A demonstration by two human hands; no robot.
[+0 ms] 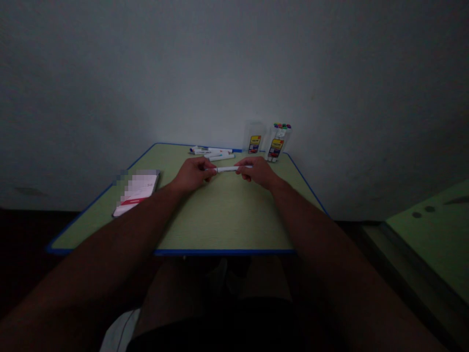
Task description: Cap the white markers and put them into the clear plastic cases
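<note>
A white marker (227, 168) lies level between my two hands, just above the table. My left hand (193, 174) pinches its left end, and my right hand (256, 171) grips the right end. The fingers cover both ends of it. Right behind my left hand, several loose white markers (222, 157) lie in a pile, some with blue ends. Beyond my right hand stands a clear plastic case (255, 142) with a yellow label. Beside it, a second case (277, 144) leans slightly and holds several markers with coloured caps.
The pale green table (227, 225) has a blue edge and stands against a grey wall (205, 68). A phone-like flat object (141, 188) with a lit, partly blurred screen lies at the left, near my left forearm. A green panel (436, 230) is at the far right.
</note>
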